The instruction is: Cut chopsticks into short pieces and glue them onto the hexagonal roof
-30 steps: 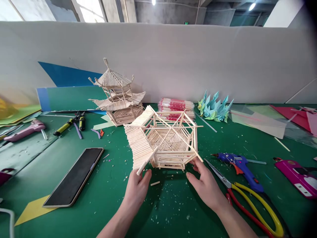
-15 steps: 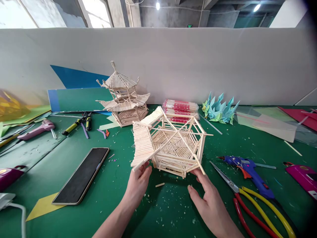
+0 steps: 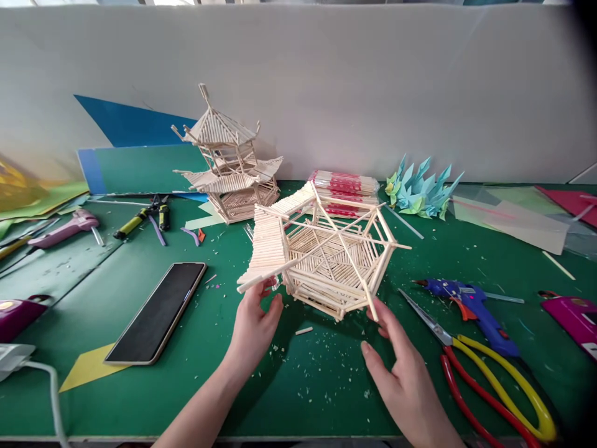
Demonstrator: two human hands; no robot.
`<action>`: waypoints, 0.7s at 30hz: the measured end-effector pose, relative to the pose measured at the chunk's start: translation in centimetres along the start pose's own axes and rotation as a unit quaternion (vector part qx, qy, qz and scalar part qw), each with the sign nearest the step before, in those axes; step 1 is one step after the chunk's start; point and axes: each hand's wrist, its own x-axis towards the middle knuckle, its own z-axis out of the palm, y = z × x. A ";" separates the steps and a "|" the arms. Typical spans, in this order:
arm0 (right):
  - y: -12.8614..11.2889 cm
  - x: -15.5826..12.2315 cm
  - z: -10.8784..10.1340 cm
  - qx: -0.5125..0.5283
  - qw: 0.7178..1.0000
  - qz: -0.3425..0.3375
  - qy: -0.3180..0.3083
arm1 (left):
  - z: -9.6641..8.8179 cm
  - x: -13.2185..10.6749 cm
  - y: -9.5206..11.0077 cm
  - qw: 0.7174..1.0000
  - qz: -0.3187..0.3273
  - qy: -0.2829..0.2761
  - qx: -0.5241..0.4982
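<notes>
A half-roofed pavilion model (image 3: 326, 280) of pale wooden sticks sits in front of me, its left side covered with rows of sticks and its other sides open frame. My left hand (image 3: 256, 320) has its fingers curled under the front left roof corner, fingertips partly hidden behind it. Over at the front right corner, my right hand (image 3: 396, 361) touches a projecting stick with its fingers, its thumb held well apart. Between the hands lies a short cut stick (image 3: 303, 331). Behind the model stands a finished two-tier stick pagoda (image 3: 228, 155).
Right: long-nosed pliers (image 3: 450, 339), a blue glue gun (image 3: 471, 305) and a magenta tool (image 3: 571, 320). Left: a phone (image 3: 158, 311), a pink glue gun (image 3: 69, 229) and yellow-black cutters (image 3: 140, 221). Behind: bagged sticks (image 3: 345, 183) and a blue paper lotus (image 3: 424, 190).
The view has tipped downward. The pavilion model has turned slightly, its left roof corner going back and to the left. Both hands have stayed at its front corners.
</notes>
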 end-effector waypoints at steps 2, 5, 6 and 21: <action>0.6 -0.8 -0.5 -0.005 0.999 0.006 0.039 | -0.6 -1.2 0.1 0.998 0.035 0.001 0.056; 1.4 -2.1 -0.8 -0.008 0.997 -0.013 0.069 | -1.1 -2.9 0.7 0.953 0.184 -0.113 0.214; 1.5 -2.5 -0.7 -0.006 0.997 -0.023 0.071 | -1.0 -3.3 0.9 0.921 0.233 -0.145 0.276; -2.3 -2.9 2.3 0.128 0.986 -0.095 0.047 | 0.7 -5.4 2.3 0.879 0.306 -0.203 0.304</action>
